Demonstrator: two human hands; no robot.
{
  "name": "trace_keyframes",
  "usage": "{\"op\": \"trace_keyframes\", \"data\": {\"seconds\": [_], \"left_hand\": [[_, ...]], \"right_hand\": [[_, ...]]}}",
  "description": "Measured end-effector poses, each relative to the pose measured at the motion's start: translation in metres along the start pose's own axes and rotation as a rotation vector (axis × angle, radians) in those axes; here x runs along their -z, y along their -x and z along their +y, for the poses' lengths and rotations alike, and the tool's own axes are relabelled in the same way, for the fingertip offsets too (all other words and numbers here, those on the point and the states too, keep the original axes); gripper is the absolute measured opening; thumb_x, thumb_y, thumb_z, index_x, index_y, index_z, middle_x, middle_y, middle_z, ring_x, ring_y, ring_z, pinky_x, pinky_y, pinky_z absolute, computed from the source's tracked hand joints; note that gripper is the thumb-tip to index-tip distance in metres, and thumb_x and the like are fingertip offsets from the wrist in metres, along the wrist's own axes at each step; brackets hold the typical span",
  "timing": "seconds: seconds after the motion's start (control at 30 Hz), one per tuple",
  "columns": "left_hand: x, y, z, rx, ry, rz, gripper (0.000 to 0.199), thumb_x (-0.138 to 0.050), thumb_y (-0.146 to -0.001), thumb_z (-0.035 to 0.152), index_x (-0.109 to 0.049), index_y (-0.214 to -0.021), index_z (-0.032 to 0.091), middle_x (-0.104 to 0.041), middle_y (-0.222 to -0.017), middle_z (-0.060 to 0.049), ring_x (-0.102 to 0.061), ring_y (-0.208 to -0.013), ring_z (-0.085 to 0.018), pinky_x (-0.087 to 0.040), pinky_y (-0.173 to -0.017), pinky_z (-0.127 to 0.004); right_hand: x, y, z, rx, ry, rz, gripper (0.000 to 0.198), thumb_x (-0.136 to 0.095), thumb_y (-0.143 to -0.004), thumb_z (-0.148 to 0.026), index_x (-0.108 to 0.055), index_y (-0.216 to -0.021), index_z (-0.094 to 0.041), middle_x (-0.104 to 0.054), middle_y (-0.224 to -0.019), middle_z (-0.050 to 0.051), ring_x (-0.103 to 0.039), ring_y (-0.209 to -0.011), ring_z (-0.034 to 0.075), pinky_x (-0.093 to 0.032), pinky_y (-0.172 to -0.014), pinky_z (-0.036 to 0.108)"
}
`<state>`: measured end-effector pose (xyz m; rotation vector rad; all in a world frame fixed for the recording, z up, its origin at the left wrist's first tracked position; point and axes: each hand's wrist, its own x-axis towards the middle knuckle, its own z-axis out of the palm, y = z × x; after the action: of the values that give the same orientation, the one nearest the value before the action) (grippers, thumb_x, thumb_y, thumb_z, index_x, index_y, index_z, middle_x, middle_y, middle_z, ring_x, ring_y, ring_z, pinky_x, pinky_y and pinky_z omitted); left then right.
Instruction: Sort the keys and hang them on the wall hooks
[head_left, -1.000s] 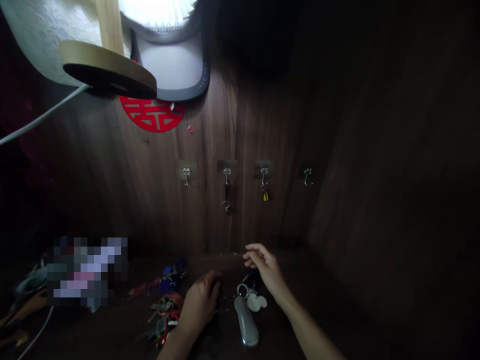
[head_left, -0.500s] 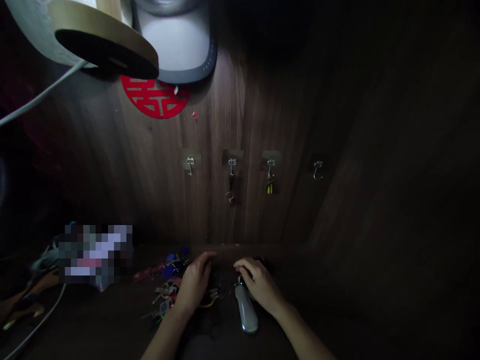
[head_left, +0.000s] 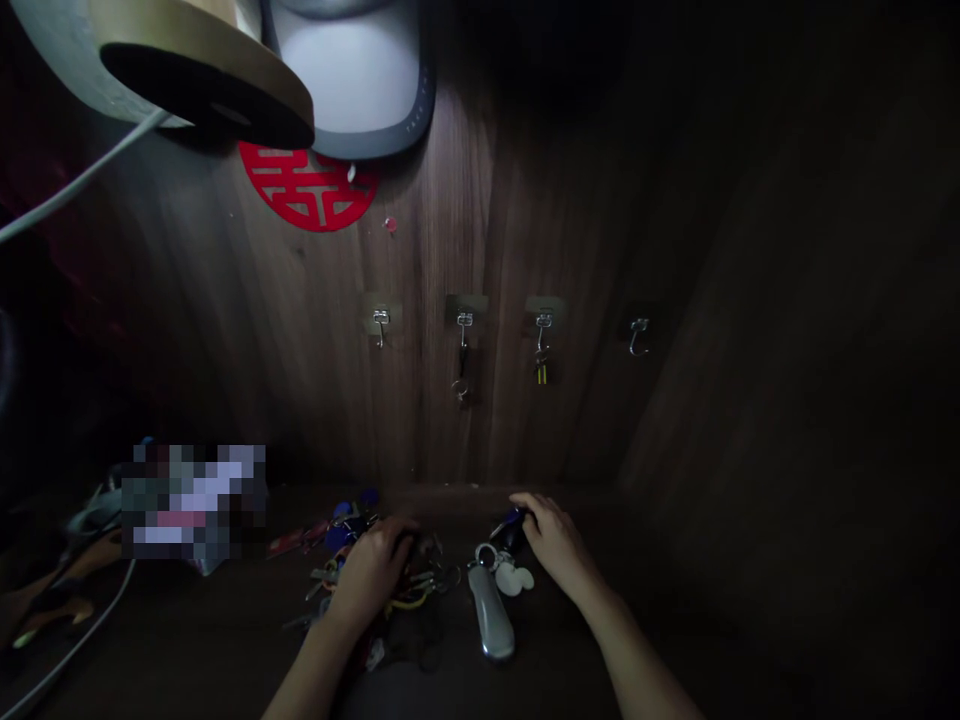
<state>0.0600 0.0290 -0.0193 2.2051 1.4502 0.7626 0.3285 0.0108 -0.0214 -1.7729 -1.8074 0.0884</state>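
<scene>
My left hand (head_left: 375,560) reaches over a spread of keys (head_left: 424,580), its fingers slightly bent and thumb apart, with nothing visible in them. Part of the pile is hidden beneath it. To the right, my right hand (head_left: 556,540) is open, fingertips beside or over a dark blue and black item (head_left: 513,528); whether they touch it I cannot tell. Between the hands lies a grey, glossy elongated fob (head_left: 492,612) with a metal ring (head_left: 486,555). A pale rounded charm (head_left: 514,576) is next to it. Blue round tags (head_left: 341,528) lie left of my left hand.
On the wooden wall are several hooks: a left hook (head_left: 381,325), one holding a keyring (head_left: 460,388), one holding a yellow-marked key (head_left: 541,372), and a right hook (head_left: 638,335). A lamp base (head_left: 210,80), cap (head_left: 352,80) and red paper ornament (head_left: 322,200) are above.
My right hand has moved right and slightly up, uncovering the pale charm and the dark blue item. My left hand has shifted a little left and down.
</scene>
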Motion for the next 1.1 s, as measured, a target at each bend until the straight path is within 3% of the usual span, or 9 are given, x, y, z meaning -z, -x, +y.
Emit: {"op": "trace_keyframes", "data": {"seconds": [0.2,0.47,0.63,0.8,0.97,1.1], "left_hand": [[-0.001,0.001,0.0,-0.063,-0.026,0.037,0.024,-0.042,-0.084,0.017,-0.063,-0.094,0.022,-0.069,-0.097,-0.004,-0.061,-0.096,-0.018,-0.043,-0.085,-0.028],[-0.002,0.002,0.001,-0.066,-0.054,0.053,0.024,-0.042,-0.085,0.018,-0.063,-0.094,0.023,-0.07,-0.096,-0.003,-0.063,-0.094,-0.018,-0.044,-0.083,-0.027],[0.0,0.002,0.009,-0.089,-0.028,0.059,0.024,-0.042,-0.085,0.018,-0.063,-0.094,0.024,-0.071,-0.095,-0.001,-0.064,-0.093,-0.018,-0.045,-0.083,-0.026],[0.0,0.004,0.022,-0.16,0.025,0.1,0.023,-0.042,-0.086,0.022,-0.063,-0.095,0.025,-0.07,-0.095,-0.001,-0.064,-0.093,-0.018,-0.046,-0.085,-0.028],[-0.01,0.008,0.032,-0.216,0.093,0.119,0.024,-0.042,-0.087,0.023,-0.061,-0.101,0.026,-0.069,-0.1,-0.001,-0.062,-0.095,-0.019,-0.047,-0.085,-0.03],[-0.016,0.013,0.041,-0.217,0.146,0.112,0.025,-0.043,-0.088,0.024,-0.058,-0.107,0.028,-0.067,-0.104,0.0,-0.061,-0.098,-0.018,-0.047,-0.088,-0.031]], "right_hand": [[0.005,-0.004,0.016,-0.049,-0.02,0.018,0.028,-0.042,-0.079,-0.013,-0.065,-0.092,-0.025,-0.068,-0.097,0.004,-0.057,-0.094,0.022,-0.041,-0.084,0.036],[0.014,0.002,0.008,-0.079,-0.031,-0.069,0.032,-0.057,-0.075,-0.031,-0.061,-0.107,-0.03,-0.066,-0.103,0.003,-0.054,-0.099,0.026,-0.037,-0.085,0.039],[0.018,0.0,0.007,-0.097,-0.094,-0.096,0.014,-0.053,-0.075,-0.029,-0.064,-0.083,-0.026,-0.066,-0.08,0.001,-0.059,-0.081,0.021,-0.039,-0.072,0.032],[0.021,-0.006,0.007,-0.193,-0.379,0.025,0.015,-0.054,-0.071,-0.035,-0.059,-0.064,-0.023,-0.055,-0.054,-0.003,-0.051,-0.054,0.016,-0.035,-0.053,0.025],[0.027,-0.006,-0.01,-0.326,-0.811,0.109,0.028,-0.062,-0.066,-0.048,-0.06,-0.067,-0.02,-0.063,-0.062,0.001,-0.057,-0.062,0.018,-0.039,-0.057,0.025],[0.023,-0.004,-0.024,-0.383,-1.009,0.122,0.033,-0.068,-0.062,-0.05,-0.059,-0.068,-0.019,-0.064,-0.063,0.001,-0.058,-0.062,0.018,-0.04,-0.056,0.025]]}}
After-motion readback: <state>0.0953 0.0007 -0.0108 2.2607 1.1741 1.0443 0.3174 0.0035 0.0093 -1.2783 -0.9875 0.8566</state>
